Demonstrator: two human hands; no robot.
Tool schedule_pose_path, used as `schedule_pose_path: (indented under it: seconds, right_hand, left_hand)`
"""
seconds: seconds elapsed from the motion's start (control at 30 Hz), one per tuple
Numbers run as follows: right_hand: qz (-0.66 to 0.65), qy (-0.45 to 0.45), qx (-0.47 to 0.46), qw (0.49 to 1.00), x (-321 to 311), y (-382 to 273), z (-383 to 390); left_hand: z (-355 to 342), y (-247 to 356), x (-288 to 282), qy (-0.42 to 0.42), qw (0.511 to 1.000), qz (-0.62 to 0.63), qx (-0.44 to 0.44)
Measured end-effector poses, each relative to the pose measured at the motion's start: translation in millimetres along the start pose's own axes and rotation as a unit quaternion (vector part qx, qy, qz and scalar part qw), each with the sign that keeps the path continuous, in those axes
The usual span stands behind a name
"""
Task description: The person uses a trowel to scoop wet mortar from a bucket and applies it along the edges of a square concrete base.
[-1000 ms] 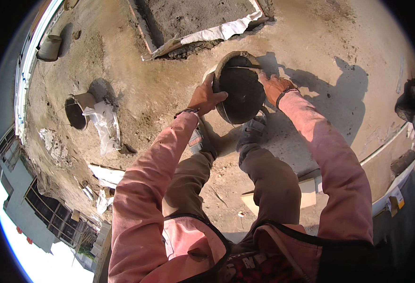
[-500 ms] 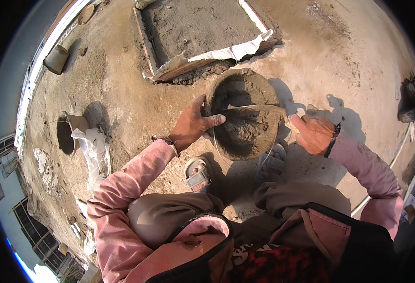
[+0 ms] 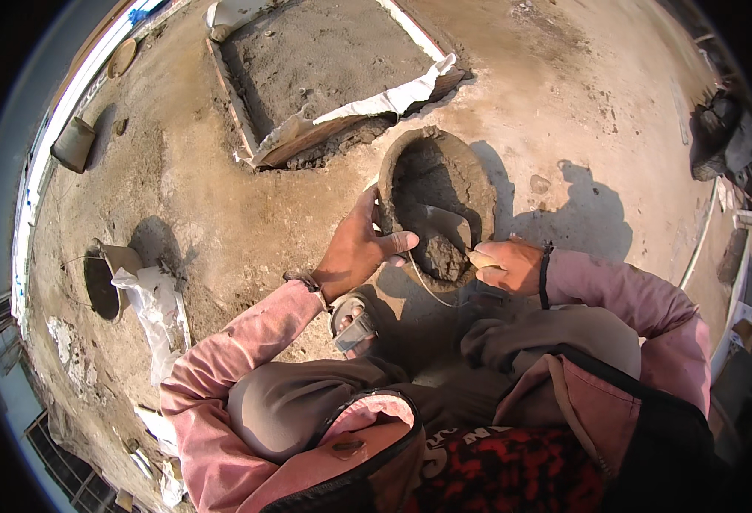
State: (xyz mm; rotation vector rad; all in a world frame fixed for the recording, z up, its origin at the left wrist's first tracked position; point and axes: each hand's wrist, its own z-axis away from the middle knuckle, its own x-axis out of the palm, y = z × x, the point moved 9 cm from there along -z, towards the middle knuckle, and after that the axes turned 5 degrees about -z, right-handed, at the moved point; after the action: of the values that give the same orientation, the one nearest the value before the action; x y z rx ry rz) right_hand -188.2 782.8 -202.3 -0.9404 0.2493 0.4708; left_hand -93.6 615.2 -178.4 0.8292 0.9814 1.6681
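My left hand (image 3: 361,244) is closed on the left rim of a mortar-caked bucket (image 3: 390,158), thumb over the edge. The bucket is tilted, and its thin wire handle (image 3: 427,291) hangs down the near side. Wet grey mortar (image 3: 444,259) lies inside, with more stuck to the walls. My right hand (image 3: 513,266) is wrapped round the light handle of a trowel (image 3: 447,224), at the bucket's near right edge. The trowel's blade is inside the bucket, partly hidden by mortar.
Beyond the bucket, a low frame (image 3: 329,128) lined with white sheeting holds grey mortar (image 3: 325,64). On the left, one bucket (image 3: 102,282) lies tipped beside white plastic (image 3: 158,316); another bucket (image 3: 74,144) lies farther off. Dark bags (image 3: 718,132) sit at the far right. My sandalled foot (image 3: 355,325) is close by.
My right hand has moved left and slightly down, bringing the trowel deeper into the bucket's near side. The bucket is more tilted, its mouth appearing narrower. My left hand keeps its hold on the rim.
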Motion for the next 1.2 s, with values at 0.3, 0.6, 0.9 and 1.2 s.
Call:
schedule_pose_path:
  seconds: [0.3,0.6,0.9,1.2]
  right_hand:
    - [-0.289,-0.073,0.060,0.953,13,11,2]
    - [-0.223,0.003,0.090,0.971,-52,0,41]
    - [-0.308,0.109,0.147,0.934,-99,31,82]
    - [-0.315,0.157,0.200,0.914,-108,101,79]
  left_hand:
    - [3,-19,-13,0.002,0.998,-0.042,-0.045]
    - [16,-71,-85,-0.006,0.993,-0.037,-0.112]
    - [-95,-17,-139,0.040,0.879,-0.469,0.074]
    - [-206,-73,-176,0.067,0.794,-0.601,-0.059]
